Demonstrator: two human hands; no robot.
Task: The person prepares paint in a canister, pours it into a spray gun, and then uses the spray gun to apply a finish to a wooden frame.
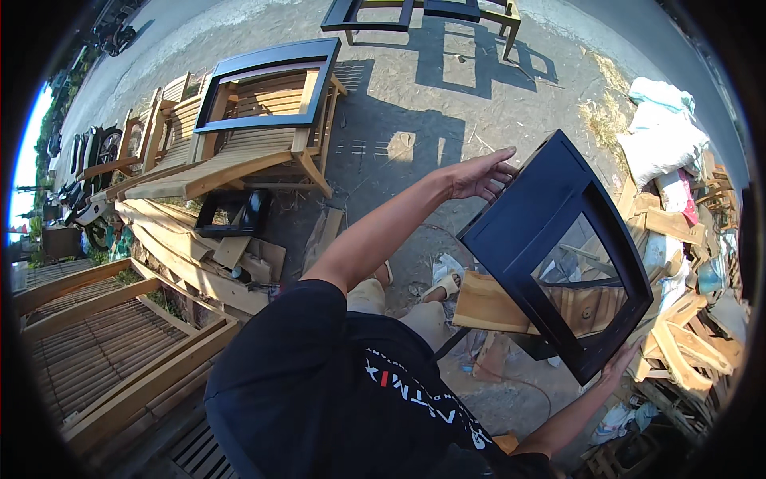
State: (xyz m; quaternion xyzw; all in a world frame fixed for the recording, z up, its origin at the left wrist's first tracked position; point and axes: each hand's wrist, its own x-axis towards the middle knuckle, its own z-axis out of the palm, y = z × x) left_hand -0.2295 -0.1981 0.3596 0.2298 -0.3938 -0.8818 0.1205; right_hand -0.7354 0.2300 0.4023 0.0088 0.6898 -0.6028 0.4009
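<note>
A glossy black frame [519, 231] with a rectangular opening and one wide solid end is tilted in front of me, over a wooden workpiece [487, 302]. My left hand [483, 176] is at its upper left edge, with thumb and fingers apart; I cannot tell whether the fingertips touch the frame. My right hand [618, 363] grips the lower right corner, its fingers partly hidden by the frame. Wood and ground show through the opening.
Another black frame [331, 80] leans on a wooden slatted bench [231, 160] at the left. A smaller black frame [231, 211] lies below it. Black panels [371, 16] rest on a stand at the far side. White sacks [662, 136] and wood scraps [678, 343] are piled at the right.
</note>
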